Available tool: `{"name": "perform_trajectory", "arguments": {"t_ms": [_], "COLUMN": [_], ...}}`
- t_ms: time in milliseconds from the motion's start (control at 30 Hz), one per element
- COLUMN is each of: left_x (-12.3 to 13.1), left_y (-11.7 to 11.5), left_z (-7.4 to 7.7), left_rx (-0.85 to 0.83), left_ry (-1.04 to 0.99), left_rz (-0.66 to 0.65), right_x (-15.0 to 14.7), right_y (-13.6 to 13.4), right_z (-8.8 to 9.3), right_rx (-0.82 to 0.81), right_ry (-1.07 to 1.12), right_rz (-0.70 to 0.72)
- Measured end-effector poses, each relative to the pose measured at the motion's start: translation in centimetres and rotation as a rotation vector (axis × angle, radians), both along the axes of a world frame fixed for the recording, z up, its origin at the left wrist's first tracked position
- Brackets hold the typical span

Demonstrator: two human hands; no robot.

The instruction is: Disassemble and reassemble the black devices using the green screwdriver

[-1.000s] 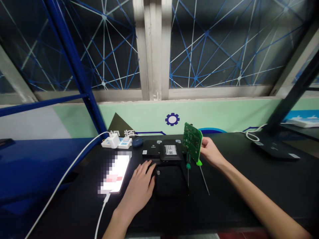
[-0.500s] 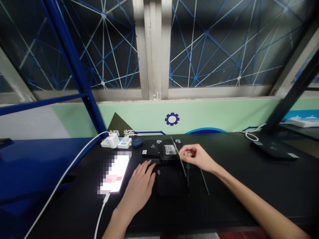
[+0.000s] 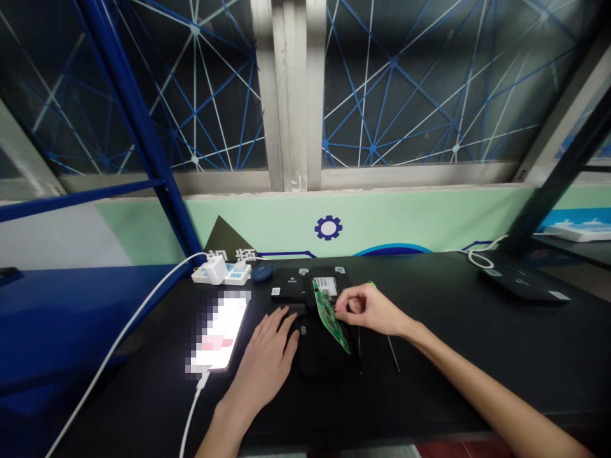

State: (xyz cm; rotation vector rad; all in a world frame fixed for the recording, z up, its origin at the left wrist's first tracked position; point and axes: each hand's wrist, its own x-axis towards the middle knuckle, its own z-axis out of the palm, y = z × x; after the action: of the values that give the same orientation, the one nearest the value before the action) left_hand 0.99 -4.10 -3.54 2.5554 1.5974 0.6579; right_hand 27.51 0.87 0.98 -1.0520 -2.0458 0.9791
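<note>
A green circuit board is pinched at its right edge by my right hand. It hangs tilted above a black plastic casing, which lies on the table. My left hand rests with fingers spread at the casing's left side. Behind the board are a black device with a white label and another flat black box. Two thin metal shafts, apparently of screwdrivers, lie to the right; the right one is a shaft. My right hand hides their handles, apart from a bit of green.
On the left, a lit phone charges by a white cable. A white power strip and a dark blue case stand behind it. Another black device lies on the far right, below the wall.
My right hand has moved slightly left and down with the circuit board. The board has turned from edge-on, so its green face now shows. My left hand has stayed in place.
</note>
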Motion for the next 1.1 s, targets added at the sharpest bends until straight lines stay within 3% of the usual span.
{"name": "perform_trajectory", "arguments": {"t_ms": [467,1100], "left_x": [0.13,0.09], "left_y": [0.1,-0.01], "left_z": [-0.02,0.04], "left_rx": [-0.022,-0.067], "left_ry": [0.012,0.03], "left_rz": [0.001,0.025], "right_x": [-0.14,-0.17], "right_y": [-0.39,-0.55], "right_z": [-0.19,-0.24], "right_rx": [0.039,0.214], "right_ry": [-0.147,-0.26], "right_rz": [0.041,0.068]}}
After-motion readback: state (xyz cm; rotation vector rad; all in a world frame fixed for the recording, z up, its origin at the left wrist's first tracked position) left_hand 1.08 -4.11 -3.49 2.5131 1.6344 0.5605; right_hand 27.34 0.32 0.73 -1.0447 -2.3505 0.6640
